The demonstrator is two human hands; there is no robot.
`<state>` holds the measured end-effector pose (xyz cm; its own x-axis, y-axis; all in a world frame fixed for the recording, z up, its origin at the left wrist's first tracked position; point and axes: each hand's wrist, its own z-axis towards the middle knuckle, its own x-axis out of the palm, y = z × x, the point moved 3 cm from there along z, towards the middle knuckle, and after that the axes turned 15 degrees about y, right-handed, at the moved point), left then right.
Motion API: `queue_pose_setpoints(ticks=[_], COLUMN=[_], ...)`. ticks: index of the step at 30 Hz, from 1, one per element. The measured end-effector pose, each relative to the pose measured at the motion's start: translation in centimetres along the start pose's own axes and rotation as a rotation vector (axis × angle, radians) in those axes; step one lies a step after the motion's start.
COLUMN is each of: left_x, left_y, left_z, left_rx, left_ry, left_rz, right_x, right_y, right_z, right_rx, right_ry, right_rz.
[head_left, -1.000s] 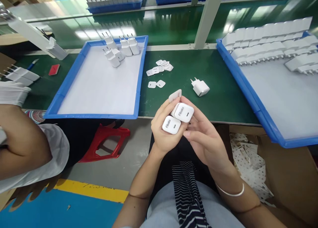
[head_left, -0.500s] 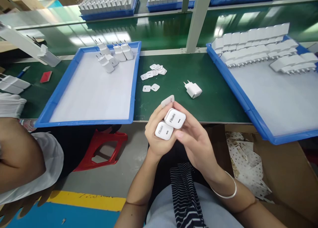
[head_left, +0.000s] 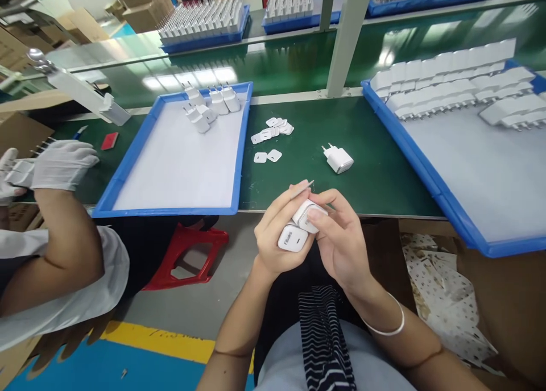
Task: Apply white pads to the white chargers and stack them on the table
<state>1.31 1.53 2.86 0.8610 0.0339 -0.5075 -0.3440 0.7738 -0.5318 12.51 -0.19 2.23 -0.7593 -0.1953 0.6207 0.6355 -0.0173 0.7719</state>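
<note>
My left hand (head_left: 275,237) is wrapped round two white chargers, side by side. The lower charger (head_left: 292,238) shows dark lettering and a port slot on its end face. My right hand (head_left: 341,237) grips the upper charger (head_left: 307,215), its thumb over the end face. A thin white plate (head_left: 302,190), seen edge-on, sticks out at the fingertips of my left hand. Beyond my hands, one white charger (head_left: 340,159) with two pins lies on the green table (head_left: 298,172). Several small white plates (head_left: 273,130) lie left of it, two of them slightly apart.
At left a blue-rimmed tray (head_left: 236,169) holds several chargers; another blue-rimmed tray (head_left: 430,189) at right holds rows of them. A metal post (head_left: 343,44) stands behind. A co-worker's gloved hand (head_left: 63,165) is at far left, near a red block (head_left: 110,141).
My right thumb has moved onto the upper charger's end face, and that charger has tilted. The thin plate has turned edge-on. The view has shifted left, showing the co-worker's gloved hands.
</note>
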Motion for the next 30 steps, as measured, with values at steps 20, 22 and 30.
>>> queue_pose_setpoints(ticks=[20, 22, 30], left_x=[-13.3, -12.2, -10.2], left_y=[10.8, 12.7, 13.5], left_z=[6.2, 5.7, 6.0], left_rx=[-0.552, -0.564, -0.508], left_ry=[0.829, 0.829, 0.852], left_rz=[1.132, 1.116, 1.041], right_x=[-4.2, -5.1, -8.9], right_y=[-0.3, 0.2, 2.9], right_z=[1.5, 1.8, 6.6], right_rx=[0.274, 0.176, 0.050], right_ry=[0.186, 0.139, -0.310], right_rz=[-0.145, -0.296, -1.481])
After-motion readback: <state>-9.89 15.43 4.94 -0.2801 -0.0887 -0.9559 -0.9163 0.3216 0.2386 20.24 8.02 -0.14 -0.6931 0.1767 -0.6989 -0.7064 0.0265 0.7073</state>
